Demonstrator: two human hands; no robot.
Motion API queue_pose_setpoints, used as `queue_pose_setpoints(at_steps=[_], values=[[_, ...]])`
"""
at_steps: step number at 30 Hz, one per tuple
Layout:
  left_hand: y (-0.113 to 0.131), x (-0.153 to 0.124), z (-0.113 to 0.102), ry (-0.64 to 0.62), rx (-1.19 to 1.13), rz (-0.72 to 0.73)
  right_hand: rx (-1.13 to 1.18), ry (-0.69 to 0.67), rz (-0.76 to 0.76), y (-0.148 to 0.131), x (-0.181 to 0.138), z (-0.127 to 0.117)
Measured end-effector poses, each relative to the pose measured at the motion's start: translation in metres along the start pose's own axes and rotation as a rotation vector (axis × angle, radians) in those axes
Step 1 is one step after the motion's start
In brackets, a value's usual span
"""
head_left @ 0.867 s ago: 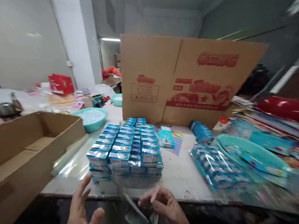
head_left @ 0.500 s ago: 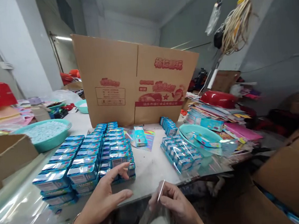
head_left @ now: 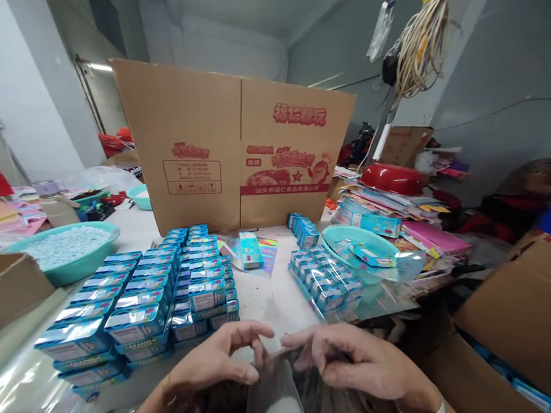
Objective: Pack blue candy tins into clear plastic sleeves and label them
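Note:
A clear plastic bag [head_left: 277,401] hangs at the front edge of the table, its mouth between my hands. My right hand [head_left: 363,360] has its fingers curled on the bag's upper edge. My left hand [head_left: 217,361] is at the bag's other top corner, thumb and fingers apart; whether the fingertips touch the film is hard to see. Just beyond the left hand stand stacked rows of small blue boxes [head_left: 137,316]. A smaller block of blue boxes [head_left: 330,292] lies beyond the right hand.
A large cardboard carton [head_left: 189,124] stands upright at the back. Teal basins sit left [head_left: 58,273] and right [head_left: 330,237], the left one full of pale pieces. One blue box [head_left: 250,251] lies mid-table. Open cartons [head_left: 534,311] flank the lower right. A person [head_left: 540,174] sits far right.
My left hand has moved right and down to the bag. My right hand has turned inward, its fingers now reaching left across the bag's mouth. The view has shifted slightly right.

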State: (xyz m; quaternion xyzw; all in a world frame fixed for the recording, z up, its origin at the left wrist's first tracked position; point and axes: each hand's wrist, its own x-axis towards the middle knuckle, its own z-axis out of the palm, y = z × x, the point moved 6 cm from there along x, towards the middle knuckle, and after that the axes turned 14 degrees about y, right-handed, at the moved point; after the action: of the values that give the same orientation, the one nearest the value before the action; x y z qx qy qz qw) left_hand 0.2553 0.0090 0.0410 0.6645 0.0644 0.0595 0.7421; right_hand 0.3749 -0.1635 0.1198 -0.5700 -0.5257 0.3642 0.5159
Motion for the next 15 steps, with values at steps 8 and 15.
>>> queue_pose_setpoints(at_steps=[8, 15], values=[[0.024, -0.052, -0.031, 0.632, 0.471, 0.122, -0.553, 0.548, 0.075, 0.064, 0.011, -0.008], [0.083, -0.118, -0.048, 1.020, 1.161, 0.849, -0.018, 0.298, 0.182, 0.078, 0.044, 0.036]])
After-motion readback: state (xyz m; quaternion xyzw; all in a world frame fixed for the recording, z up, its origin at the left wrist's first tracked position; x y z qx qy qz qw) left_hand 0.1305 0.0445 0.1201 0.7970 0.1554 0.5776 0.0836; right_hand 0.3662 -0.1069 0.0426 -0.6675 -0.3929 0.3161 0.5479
